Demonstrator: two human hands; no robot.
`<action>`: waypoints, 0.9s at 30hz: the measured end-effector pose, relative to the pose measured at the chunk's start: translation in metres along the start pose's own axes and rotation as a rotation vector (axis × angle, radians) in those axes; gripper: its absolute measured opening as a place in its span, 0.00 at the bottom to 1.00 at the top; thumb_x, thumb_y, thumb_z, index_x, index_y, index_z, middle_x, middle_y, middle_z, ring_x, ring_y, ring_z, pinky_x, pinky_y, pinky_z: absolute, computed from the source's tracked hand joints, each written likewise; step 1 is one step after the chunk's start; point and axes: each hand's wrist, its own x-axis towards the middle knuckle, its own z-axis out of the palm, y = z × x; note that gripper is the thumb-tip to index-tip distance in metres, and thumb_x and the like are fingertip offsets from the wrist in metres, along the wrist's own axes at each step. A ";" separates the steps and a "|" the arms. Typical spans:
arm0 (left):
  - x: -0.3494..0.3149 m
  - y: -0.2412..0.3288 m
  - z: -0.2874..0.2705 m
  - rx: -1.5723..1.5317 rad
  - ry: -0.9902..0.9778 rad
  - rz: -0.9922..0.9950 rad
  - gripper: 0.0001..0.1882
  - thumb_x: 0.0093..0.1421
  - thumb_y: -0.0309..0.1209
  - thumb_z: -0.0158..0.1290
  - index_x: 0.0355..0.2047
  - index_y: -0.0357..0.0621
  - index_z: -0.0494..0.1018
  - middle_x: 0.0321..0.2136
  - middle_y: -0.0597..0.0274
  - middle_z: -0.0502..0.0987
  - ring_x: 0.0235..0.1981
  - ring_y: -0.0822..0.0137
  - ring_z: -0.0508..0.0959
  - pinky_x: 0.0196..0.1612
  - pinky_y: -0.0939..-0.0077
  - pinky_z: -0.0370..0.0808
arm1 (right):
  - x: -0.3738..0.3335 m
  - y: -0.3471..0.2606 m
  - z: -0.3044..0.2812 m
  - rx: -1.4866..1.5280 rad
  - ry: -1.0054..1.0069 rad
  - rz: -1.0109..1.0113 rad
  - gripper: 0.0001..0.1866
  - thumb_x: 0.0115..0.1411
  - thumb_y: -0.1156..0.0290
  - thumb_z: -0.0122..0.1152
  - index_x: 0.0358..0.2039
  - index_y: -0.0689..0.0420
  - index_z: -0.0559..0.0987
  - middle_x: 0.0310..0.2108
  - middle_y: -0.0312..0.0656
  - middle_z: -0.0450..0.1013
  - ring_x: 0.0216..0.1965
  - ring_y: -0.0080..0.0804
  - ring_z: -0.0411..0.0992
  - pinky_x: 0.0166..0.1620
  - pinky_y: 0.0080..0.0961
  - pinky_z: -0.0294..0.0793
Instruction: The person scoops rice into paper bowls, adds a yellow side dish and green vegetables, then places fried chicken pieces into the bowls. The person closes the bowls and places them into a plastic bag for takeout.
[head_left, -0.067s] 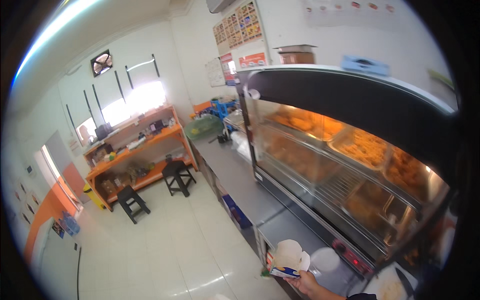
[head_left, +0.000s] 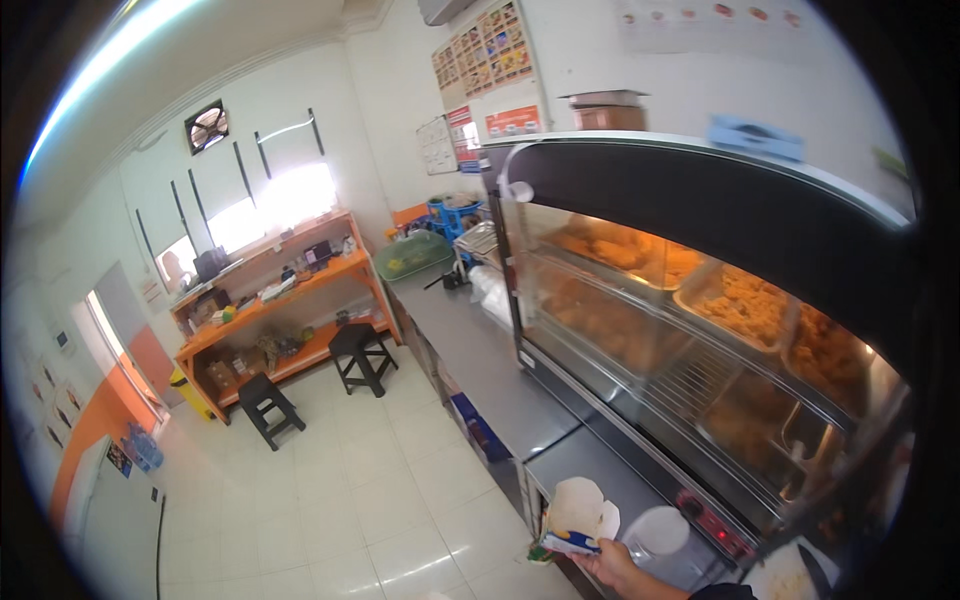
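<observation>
In my right hand (head_left: 612, 568), low in the view, is an open paper takeaway box (head_left: 577, 515) with a pale inside and a blue and yellow printed side. The thumb and fingers close on its near side, and its flap stands up. No food shows clearly in the box. Beside the hand, on the steel counter (head_left: 480, 345), stands a round whitish plastic tub (head_left: 660, 530). Just behind the tub is the glass-fronted heated display cabinet (head_left: 700, 190), with metal trays of fried food (head_left: 738, 305) under warm light. My left hand does not show.
A green covered basket (head_left: 415, 255) rests at the counter's far end. Two black stools (head_left: 268, 408) stand before an orange shelf unit (head_left: 300, 280). At the lower right lies a whitish tray (head_left: 780, 575) with a dark handle-like thing. A white chest-like unit (head_left: 110, 520) stands at left.
The view has shifted slightly, so the cabinet sits a little further right. My right hand still grips the box, which stays at nearly the same place in the picture.
</observation>
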 end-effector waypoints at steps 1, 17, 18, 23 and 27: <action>0.021 0.001 -0.002 0.001 0.023 -0.005 0.47 0.39 0.29 0.71 0.57 0.36 0.55 0.52 0.51 0.69 0.50 0.61 0.73 0.51 0.68 0.73 | 0.016 -0.002 0.022 0.056 -0.025 0.005 0.22 0.61 0.79 0.35 0.56 0.70 0.59 0.53 0.58 0.64 0.51 0.54 0.68 0.49 0.44 0.77; 0.458 -0.017 0.001 -0.075 0.067 -0.005 0.48 0.39 0.29 0.71 0.57 0.36 0.54 0.52 0.51 0.69 0.50 0.61 0.73 0.51 0.67 0.73 | 0.389 -0.006 0.273 0.276 0.067 0.054 0.20 0.64 0.73 0.31 0.53 0.63 0.66 0.50 0.53 0.68 0.49 0.54 0.70 0.42 0.42 0.78; 0.488 -0.012 0.006 -0.078 0.039 0.015 0.48 0.39 0.29 0.71 0.57 0.36 0.54 0.52 0.51 0.69 0.50 0.60 0.73 0.51 0.67 0.73 | 0.401 -0.009 0.278 0.292 0.062 0.043 0.20 0.64 0.73 0.32 0.53 0.63 0.67 0.50 0.53 0.69 0.48 0.54 0.70 0.41 0.41 0.79; 0.639 0.004 0.056 -0.133 -0.157 0.107 0.48 0.39 0.29 0.71 0.58 0.36 0.54 0.52 0.51 0.69 0.50 0.60 0.73 0.52 0.67 0.73 | 0.455 -0.011 0.282 0.360 0.347 -0.227 0.21 0.60 0.74 0.37 0.53 0.60 0.67 0.47 0.53 0.70 0.43 0.52 0.72 0.39 0.41 0.79; 0.732 0.001 0.135 -0.189 -0.347 0.129 0.48 0.39 0.28 0.71 0.58 0.36 0.54 0.52 0.51 0.69 0.50 0.60 0.73 0.52 0.67 0.73 | 0.517 -0.011 0.297 0.168 0.601 -0.386 0.22 0.56 0.75 0.40 0.53 0.59 0.65 0.45 0.51 0.70 0.39 0.48 0.73 0.37 0.38 0.79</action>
